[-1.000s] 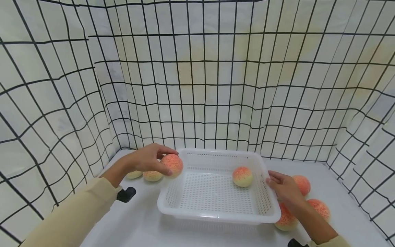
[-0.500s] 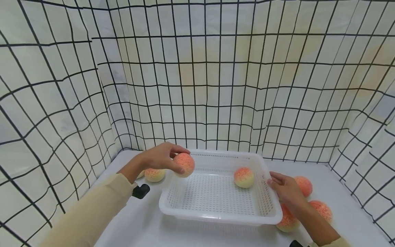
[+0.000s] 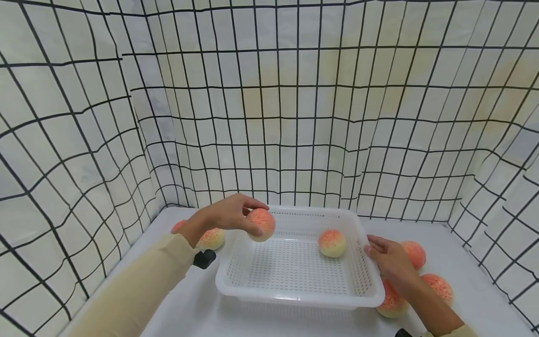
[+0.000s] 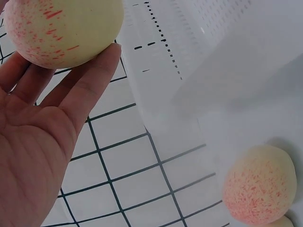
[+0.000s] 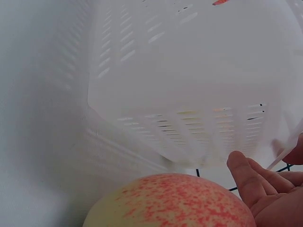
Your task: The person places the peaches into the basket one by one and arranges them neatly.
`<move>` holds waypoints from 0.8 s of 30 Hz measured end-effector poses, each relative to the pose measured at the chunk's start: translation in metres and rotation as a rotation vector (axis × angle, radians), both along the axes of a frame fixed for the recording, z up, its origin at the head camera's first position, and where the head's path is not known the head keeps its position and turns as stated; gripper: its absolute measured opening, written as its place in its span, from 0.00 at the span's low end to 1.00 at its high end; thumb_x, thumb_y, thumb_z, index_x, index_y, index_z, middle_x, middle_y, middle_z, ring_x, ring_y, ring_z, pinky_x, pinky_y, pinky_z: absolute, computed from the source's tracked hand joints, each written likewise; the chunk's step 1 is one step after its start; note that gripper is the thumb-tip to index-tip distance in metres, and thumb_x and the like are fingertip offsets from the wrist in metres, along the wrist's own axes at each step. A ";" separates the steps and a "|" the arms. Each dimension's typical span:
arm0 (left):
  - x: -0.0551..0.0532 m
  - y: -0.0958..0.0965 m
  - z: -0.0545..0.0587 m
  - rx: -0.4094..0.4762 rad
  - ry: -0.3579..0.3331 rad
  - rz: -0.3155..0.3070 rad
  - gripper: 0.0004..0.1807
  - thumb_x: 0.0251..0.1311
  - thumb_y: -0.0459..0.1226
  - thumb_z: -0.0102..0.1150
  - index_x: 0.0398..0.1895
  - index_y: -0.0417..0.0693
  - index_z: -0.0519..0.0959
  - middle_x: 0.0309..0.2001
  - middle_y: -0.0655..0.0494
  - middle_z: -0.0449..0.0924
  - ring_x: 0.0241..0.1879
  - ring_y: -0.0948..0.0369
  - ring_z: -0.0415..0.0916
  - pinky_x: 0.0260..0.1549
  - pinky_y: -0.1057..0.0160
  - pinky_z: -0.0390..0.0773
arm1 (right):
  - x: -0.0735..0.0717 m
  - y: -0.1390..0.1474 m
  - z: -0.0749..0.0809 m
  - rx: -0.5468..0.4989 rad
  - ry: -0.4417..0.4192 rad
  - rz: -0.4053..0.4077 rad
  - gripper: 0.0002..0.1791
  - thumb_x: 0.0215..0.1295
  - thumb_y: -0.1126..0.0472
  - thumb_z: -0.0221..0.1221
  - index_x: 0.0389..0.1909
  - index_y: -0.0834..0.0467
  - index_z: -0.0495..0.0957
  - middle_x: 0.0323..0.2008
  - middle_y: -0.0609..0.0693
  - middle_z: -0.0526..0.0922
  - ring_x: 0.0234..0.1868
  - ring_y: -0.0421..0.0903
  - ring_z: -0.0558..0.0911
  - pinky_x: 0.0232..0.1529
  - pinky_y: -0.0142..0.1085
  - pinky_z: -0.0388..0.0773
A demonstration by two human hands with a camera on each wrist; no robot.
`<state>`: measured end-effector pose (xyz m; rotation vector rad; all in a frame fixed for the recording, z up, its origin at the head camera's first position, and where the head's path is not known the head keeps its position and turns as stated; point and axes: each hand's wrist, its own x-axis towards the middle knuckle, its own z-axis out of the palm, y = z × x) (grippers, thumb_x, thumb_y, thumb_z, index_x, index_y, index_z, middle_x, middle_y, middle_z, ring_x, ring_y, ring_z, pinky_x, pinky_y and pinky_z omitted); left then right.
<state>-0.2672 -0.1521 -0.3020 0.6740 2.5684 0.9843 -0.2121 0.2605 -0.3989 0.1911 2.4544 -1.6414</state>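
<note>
My left hand [image 3: 232,214] holds a pink-and-cream peach [image 3: 262,225] between thumb and fingers, over the left part of a white plastic basket [image 3: 290,296]. In the left wrist view, the fingers [image 4: 90,85] curve round the underside of that peach. Another peach [image 3: 332,243] sits inside the basket, towards its right wall. On the basket's right rim, my right hand [image 3: 391,262] grips with thumb and fingers on opposite sides. The right wrist view shows the basket's slotted outer wall [image 5: 189,66] and a large peach [image 5: 175,203] below that hand.
Several peaches lie on the white table [image 3: 189,304]. Left of the basket are one peach [image 3: 212,239] and another [image 3: 178,227] partly behind the forearm. Around the right hand are a far peach [image 3: 414,254], an outer peach [image 3: 439,288] and a near peach [image 3: 392,302]. Black-gridded white walls [image 3: 294,107] enclose the table.
My left hand has carried its peach rightwards, from the basket's left rim to over its inside. The right hand keeps its place on the basket's right rim.
</note>
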 end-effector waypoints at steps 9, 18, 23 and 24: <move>-0.009 0.015 -0.001 -0.018 0.022 -0.017 0.38 0.53 0.46 0.78 0.70 0.55 0.77 0.56 0.61 0.85 0.53 0.58 0.83 0.52 0.56 0.83 | -0.001 0.001 0.001 0.022 0.001 0.001 0.35 0.81 0.54 0.54 0.80 0.63 0.56 0.75 0.67 0.68 0.57 0.55 0.87 0.51 0.46 0.88; -0.014 0.028 -0.005 0.018 -0.019 -0.026 0.37 0.53 0.45 0.79 0.68 0.52 0.78 0.57 0.58 0.83 0.54 0.57 0.82 0.52 0.57 0.84 | -0.001 0.000 0.001 0.014 0.009 -0.001 0.34 0.81 0.55 0.54 0.80 0.64 0.56 0.74 0.67 0.68 0.57 0.55 0.87 0.51 0.46 0.88; -0.019 0.032 -0.008 0.020 -0.012 -0.029 0.37 0.52 0.45 0.79 0.67 0.53 0.79 0.57 0.58 0.83 0.53 0.58 0.82 0.51 0.58 0.84 | 0.000 -0.001 0.002 0.001 0.007 0.005 0.34 0.81 0.55 0.54 0.80 0.64 0.56 0.74 0.67 0.68 0.56 0.54 0.88 0.51 0.47 0.88; -0.019 0.033 -0.009 0.018 -0.011 -0.027 0.37 0.52 0.45 0.79 0.68 0.52 0.78 0.57 0.58 0.83 0.53 0.58 0.82 0.51 0.58 0.84 | 0.000 -0.002 0.003 0.001 0.007 0.006 0.34 0.81 0.55 0.54 0.80 0.64 0.56 0.74 0.67 0.68 0.56 0.54 0.88 0.51 0.47 0.88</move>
